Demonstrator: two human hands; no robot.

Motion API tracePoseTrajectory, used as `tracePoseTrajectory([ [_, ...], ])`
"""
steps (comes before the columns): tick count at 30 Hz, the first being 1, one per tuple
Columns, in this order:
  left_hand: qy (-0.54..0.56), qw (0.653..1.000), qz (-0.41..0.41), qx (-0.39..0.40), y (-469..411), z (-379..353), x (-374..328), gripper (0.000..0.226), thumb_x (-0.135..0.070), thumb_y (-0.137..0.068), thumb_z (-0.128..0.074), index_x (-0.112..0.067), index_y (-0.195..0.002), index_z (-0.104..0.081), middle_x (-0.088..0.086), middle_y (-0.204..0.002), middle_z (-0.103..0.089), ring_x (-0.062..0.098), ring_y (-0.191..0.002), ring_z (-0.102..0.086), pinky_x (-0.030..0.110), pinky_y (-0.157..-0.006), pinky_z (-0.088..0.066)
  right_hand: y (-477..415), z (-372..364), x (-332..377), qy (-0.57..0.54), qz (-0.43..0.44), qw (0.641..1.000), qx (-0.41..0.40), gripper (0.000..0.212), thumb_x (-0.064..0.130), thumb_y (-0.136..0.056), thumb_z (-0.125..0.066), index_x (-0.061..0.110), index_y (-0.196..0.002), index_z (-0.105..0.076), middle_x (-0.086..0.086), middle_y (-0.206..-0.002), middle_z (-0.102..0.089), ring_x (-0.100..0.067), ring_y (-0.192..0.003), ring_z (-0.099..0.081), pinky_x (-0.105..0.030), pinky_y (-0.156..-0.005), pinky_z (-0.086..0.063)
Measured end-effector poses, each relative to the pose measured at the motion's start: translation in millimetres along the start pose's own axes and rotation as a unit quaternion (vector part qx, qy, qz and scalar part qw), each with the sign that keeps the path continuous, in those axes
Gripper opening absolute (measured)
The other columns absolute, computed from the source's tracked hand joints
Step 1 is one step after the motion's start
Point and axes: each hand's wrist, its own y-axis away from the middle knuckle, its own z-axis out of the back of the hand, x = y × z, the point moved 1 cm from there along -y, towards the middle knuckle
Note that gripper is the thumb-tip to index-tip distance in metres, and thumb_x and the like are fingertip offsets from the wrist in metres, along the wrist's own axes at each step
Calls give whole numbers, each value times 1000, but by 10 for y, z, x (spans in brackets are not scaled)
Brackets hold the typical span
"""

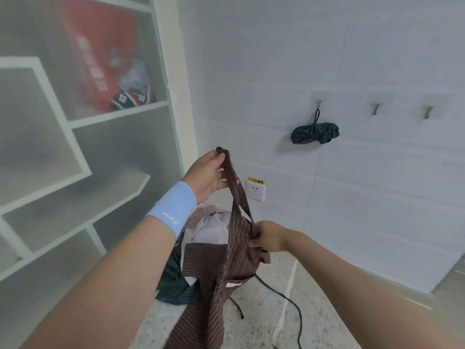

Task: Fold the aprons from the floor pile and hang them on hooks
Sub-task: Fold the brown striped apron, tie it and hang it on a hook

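Note:
A brown striped apron [214, 273] hangs in front of me, its lower part trailing toward the floor. My left hand [206, 175] pinches the top of its neck loop. My right hand [268, 236] grips the upper edge of the bib where the strap joins. Behind it on the floor lies the pile of aprons [201, 222], with a dark green striped one [173, 283] at its near side. A folded dark apron bundle [314, 133] hangs from the left wall hook [319, 104]. Two more hooks, the middle hook [375, 109] and the right hook [427, 112], are bare.
A white shelving unit [75, 122] with a red bag stands at the left. A wall socket [255, 191] with a yellow label sits low on the white tiled wall. A dark apron string [284, 295] trails over the speckled floor.

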Motion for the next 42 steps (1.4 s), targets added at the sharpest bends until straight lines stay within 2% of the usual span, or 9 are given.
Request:
tracePoseTrajectory([
  [5,-225,970,90,31,270,355,427,64,-56,-76,-75,-30,-129,-50,-5,-127,-62,15,-116,-60,38,-97,-49,74,306,291,-173,9,981,-91,19,11,-91,-55,8,-102,-70,-13,-104,-73,-31,-99,-69,-48,-95,-54],
  [12,-185,977,97,-46,364,226,612,40,-40,-88,-66,-6,-109,-69,17,-99,-73,31,-85,-71,37,-79,-60,200,794,678,-373,29,923,-93,36,22,-88,-72,4,-118,-64,-17,-110,-73,-30,-100,-72,-47,-92,-57],
  [16,-199,971,34,-128,294,321,207,25,-23,-94,-52,-4,-95,-68,19,-94,-71,29,-77,-68,35,-69,-59,419,975,453,-290,-40,956,21,60,7,-75,-84,11,-127,-54,-14,-121,-68,-29,-107,-69,-34,-72,-58],
  [19,-219,970,41,-102,356,294,25,25,-17,-99,-45,-6,-90,-65,12,-83,-66,29,-76,-66,34,-68,-60,524,999,318,-224,-86,968,-73,19,-4,-81,-71,-1,-99,-68,-18,-98,-72,-29,-83,-69,-27,-56,-53],
  [23,-92,986,47,-129,401,100,24,28,-13,-96,-44,-8,-79,-66,12,-75,-66,27,-77,-59,43,-80,-54,636,1011,362,-333,-48,922,-194,24,17,-83,-78,0,-100,-72,-17,-98,-76,-28,-86,-73,-36,-75,-61],
  [26,-5,995,84,-55,434,9,22,39,-47,-100,-45,-15,-107,-65,5,-98,-69,28,-93,-66,51,-88,-53,749,1018,383,-392,-30,874,-285,24,21,-92,-70,1,-105,-72,-19,-103,-74,-24,-79,-70,-31,-66,-59],
  [30,-213,972,93,41,566,-142,253,95,-53,-63,-85,-45,-140,-30,-12,-135,-53,21,-123,-53,52,-101,-42,907,1006,619,-453,-8,862,-228,30,27,-95,-66,3,-112,-70,-17,-105,-74,-31,-95,-72,-42,-85,-60],
  [37,-92,993,71,-17,665,-143,320,27,-13,-99,-56,-2,-122,-63,16,-110,-73,32,-104,-69,44,-94,-55,1275,1175,701,-418,49,906,-54,33,-12,-86,-62,-6,-118,-63,-18,-111,-71,-32,-103,-69,-38,-86,-57],
  [42,-335,942,24,-15,796,30,-81,22,-12,-98,-48,-3,-108,-66,19,-110,-71,25,-89,-67,36,-84,-54,1357,1163,377,-246,-95,948,-176,24,10,-89,-73,-1,-110,-67,-13,-104,-73,-30,-94,-71,-45,-89,-58],
])
